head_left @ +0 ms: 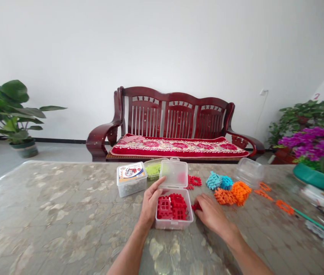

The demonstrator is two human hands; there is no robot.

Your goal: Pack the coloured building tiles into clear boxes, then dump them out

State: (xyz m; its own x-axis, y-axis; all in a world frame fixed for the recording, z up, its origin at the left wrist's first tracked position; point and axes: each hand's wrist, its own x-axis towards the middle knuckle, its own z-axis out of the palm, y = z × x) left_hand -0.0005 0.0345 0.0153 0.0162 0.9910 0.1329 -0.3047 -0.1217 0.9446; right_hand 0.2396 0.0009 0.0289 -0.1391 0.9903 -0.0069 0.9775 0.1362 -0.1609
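Note:
A clear plastic box (173,225) stands in front of me with its lid (174,172) tilted back. Inside lie several red interlocking building pieces (176,206), some with window shapes. My left hand (150,203) rests along the box's left side, fingers stretched toward the lid's hinge. Just right of the box, my right hand (208,211) is low over the table, its fingers closed on a red building piece (196,206) that is mostly hidden. More red pieces (195,181) lie behind the box.
A lidded box with a printed label (132,179) and a box of lime-green pieces (152,169) stand behind left. To the right are blue pieces (218,180), orange pieces (240,193), an upturned clear container (249,172) and a flower pot (316,176). A wooden bench (176,114) stands beyond the table (78,221).

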